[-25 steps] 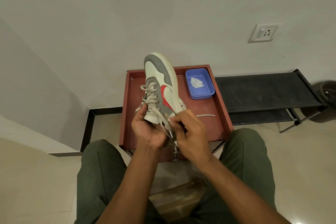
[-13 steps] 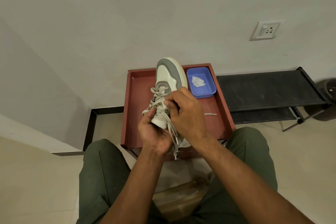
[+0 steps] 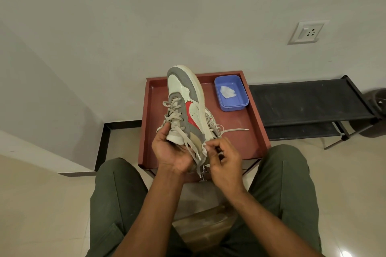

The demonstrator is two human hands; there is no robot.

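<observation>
Nearest the camera, two green-trousered legs (image 3: 117,204) are cut off by the lower edge. Between them a brownish, box-like thing (image 3: 204,227) is blurred and half covered by the forearms, and what it is cannot be told.

Up to the hands now. The left hand (image 3: 171,152) is cupped under the heel end of the sneaker (image 3: 188,98), thumb laid by the tongue, the fingers wrapped beneath and mostly hidden. The sneaker is held clear above the red tray (image 3: 236,142), toe pointed away at the wall and rolled so its red side mark is shown. A lace (image 3: 193,148) is pinched between thumb and forefinger of the right hand (image 3: 225,162) close to the heel, the other fingers loosely curled. The exact grip point is covered by the fingertips. A small metal fitting (image 3: 203,173) is glimpsed just below, partly hidden.

Behind the sneaker, a second shoe (image 3: 211,120) is lying on the tray, mostly hidden. Farther back, a blue tub (image 3: 243,98) with a white crumpled wad (image 3: 227,91) is set in the tray's far right corner. A black rack (image 3: 302,100) is seen beside the tray, a dark round thing (image 3: 378,110) is cut off at the right edge, and a wall socket (image 3: 307,31) is mounted above.
</observation>
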